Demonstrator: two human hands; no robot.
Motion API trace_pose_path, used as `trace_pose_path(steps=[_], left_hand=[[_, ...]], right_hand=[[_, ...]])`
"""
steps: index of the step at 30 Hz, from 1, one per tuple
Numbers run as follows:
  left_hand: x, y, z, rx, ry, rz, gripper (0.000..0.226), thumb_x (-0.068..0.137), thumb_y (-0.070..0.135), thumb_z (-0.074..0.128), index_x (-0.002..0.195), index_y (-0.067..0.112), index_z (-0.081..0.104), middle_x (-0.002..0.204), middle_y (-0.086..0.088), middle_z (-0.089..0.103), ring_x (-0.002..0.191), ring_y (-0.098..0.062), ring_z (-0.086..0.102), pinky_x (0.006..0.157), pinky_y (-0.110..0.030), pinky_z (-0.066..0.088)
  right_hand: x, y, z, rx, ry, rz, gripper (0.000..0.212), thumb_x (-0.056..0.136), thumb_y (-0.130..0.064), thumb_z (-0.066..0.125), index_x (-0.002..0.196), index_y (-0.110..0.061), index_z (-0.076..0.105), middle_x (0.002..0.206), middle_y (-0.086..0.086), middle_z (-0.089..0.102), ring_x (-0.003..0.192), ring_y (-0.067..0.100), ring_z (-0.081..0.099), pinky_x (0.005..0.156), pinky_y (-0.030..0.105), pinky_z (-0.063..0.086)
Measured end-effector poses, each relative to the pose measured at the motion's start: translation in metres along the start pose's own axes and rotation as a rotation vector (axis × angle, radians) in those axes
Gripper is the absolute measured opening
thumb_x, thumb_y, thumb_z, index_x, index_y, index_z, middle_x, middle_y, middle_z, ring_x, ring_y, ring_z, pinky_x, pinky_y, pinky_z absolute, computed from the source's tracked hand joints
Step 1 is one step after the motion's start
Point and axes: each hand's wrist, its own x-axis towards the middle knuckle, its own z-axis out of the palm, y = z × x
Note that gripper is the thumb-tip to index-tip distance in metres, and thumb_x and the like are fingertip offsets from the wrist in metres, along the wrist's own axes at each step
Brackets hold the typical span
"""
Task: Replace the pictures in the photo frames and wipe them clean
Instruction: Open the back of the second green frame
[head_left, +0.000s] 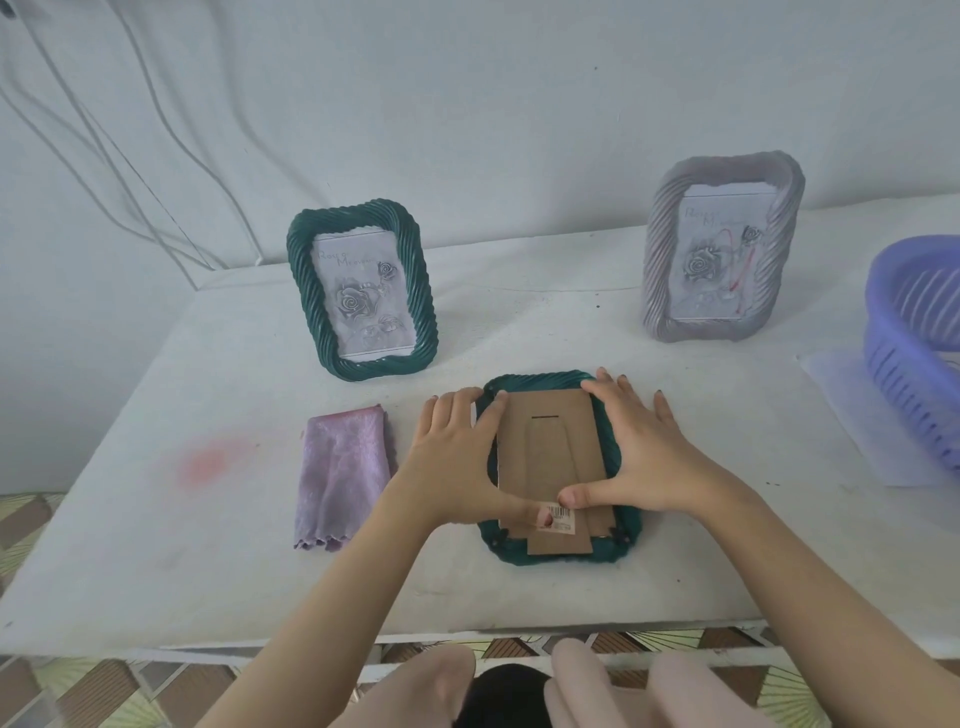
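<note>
1. While the dark green frame (540, 382) lay face down in the lower middle of the picture, just to the right of the folded purple cloth (340, 473), I saw its brown cardboard backing (545, 431) turned up toward the camera.
2. My view showed the left hand (457, 457) resting on the upper left part of the rim, fingers spread and nearly straight. Its thumb pressed low on the backing, beside the barcode sticker (562, 517). It was not closed around anything.
3. I saw the right hand (644, 452) lying the same way over the upper right part of the rim, fingers apart, thumb pressing down on the card.
4. I judged the frame light but stiff. Its twisted rope-like rim should give the fingers good friction.
5. I could not see the front pane, so I treated it as fragile and wanted no hard push in the middle.
6. I judged the backing to be thin card that bends easily. I would lift it at its lower edge, near the small dark clip (621, 538), not by the fold-out stand.
7. To turn the frame over, I thought the two long sides of the rim were the safest hold.
8. I judged the cloth soft and limp, so a pinch anywhere would take it.
</note>
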Motion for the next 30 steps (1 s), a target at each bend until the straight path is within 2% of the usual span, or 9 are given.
trace_pose_path(steps=[3,7,12,15,19,22,25,27,30], left_hand=[[0.005,0.002,-0.003,0.0,-0.043,-0.01,0.137,0.035,0.095,0.034,0.147,0.024,0.002,0.142,-0.002,0.011,0.13,-0.022,0.009,0.111,-0.032,0.005],[0.011,0.006,-0.011,-0.002,-0.139,-0.037,0.137,0.044,0.087,0.057,0.147,0.021,-0.004,0.138,-0.003,0.009,0.128,-0.024,0.009,0.11,-0.032,0.007],[0.014,0.008,-0.011,-0.014,-0.151,-0.052,0.139,0.038,0.086,0.051,0.147,0.021,-0.006,0.137,-0.004,0.009,0.127,-0.024,0.008,0.109,-0.031,0.007],[0.01,0.005,-0.007,-0.086,-0.123,-0.055,0.138,0.04,0.085,0.055,0.147,0.022,-0.005,0.139,-0.001,0.006,0.13,-0.022,0.005,0.108,-0.03,0.004],[0.001,0.001,0.004,-0.144,-0.049,-0.049,0.135,0.043,0.089,0.048,0.148,0.022,-0.004,0.146,0.001,0.001,0.133,-0.017,-0.001,0.111,-0.034,0.002],[-0.013,-0.003,0.016,-0.238,0.058,-0.011,0.118,0.055,0.087,0.043,0.148,0.024,0.006,0.151,0.003,0.003,0.136,-0.015,0.001,0.112,-0.033,0.003],[-0.033,-0.003,0.027,-0.391,0.166,0.046,0.102,0.06,0.086,0.042,0.143,0.028,0.026,0.15,0.006,0.022,0.133,-0.005,0.012,0.109,-0.026,0.007],[-0.047,-0.004,0.031,-0.496,0.223,0.065,0.092,0.06,0.081,0.053,0.135,0.03,0.04,0.145,0.011,0.033,0.133,-0.002,0.019,0.11,-0.027,0.014],[-0.065,-0.005,0.036,-0.598,0.275,0.062,0.07,0.057,0.067,0.07,0.118,0.038,0.054,0.139,0.02,0.04,0.134,-0.001,0.027,0.111,-0.029,0.023]], right_hand=[[0.0,0.0,-0.001,0.002,-0.006,-0.003,0.124,0.052,-0.07,0.071,0.146,-0.03,0.001,0.156,-0.007,-0.012,0.141,0.008,-0.015,0.114,0.04,-0.016],[0.0,0.001,-0.001,0.006,-0.004,-0.005,0.125,0.051,-0.071,0.071,0.146,-0.03,0.001,0.156,-0.007,-0.011,0.141,0.007,-0.015,0.114,0.039,-0.016],[0.0,0.003,0.001,-0.011,0.008,-0.009,0.126,0.051,-0.074,0.068,0.146,-0.029,-0.001,0.156,-0.007,-0.013,0.141,0.009,-0.015,0.114,0.039,-0.015],[0.0,0.005,0.004,-0.052,0.019,-0.022,0.126,0.051,-0.079,0.059,0.147,-0.028,-0.005,0.155,-0.005,-0.017,0.141,0.01,-0.017,0.114,0.04,-0.015],[-0.008,0.007,0.009,0.013,0.102,-0.074,0.107,0.064,-0.072,0.056,0.147,-0.033,-0.001,0.156,-0.004,-0.013,0.142,0.01,-0.016,0.115,0.036,-0.012],[-0.025,0.008,0.013,0.158,0.169,-0.122,0.088,0.07,-0.067,0.054,0.144,-0.042,0.013,0.156,-0.01,-0.003,0.141,0.003,-0.011,0.115,0.033,-0.008],[-0.049,0.009,0.02,0.213,0.213,-0.154,0.073,0.072,-0.067,0.057,0.136,-0.047,0.029,0.153,-0.018,0.008,0.139,-0.009,-0.004,0.115,0.03,-0.004],[-0.066,0.011,0.026,0.217,0.244,-0.172,0.064,0.07,-0.066,0.056,0.13,-0.048,0.038,0.151,-0.021,0.014,0.138,-0.01,0.002,0.115,0.027,0.0],[-0.084,0.014,0.035,0.193,0.279,-0.179,0.053,0.07,-0.066,0.057,0.12,-0.048,0.05,0.149,-0.023,0.022,0.14,-0.004,0.011,0.116,0.026,0.004]])
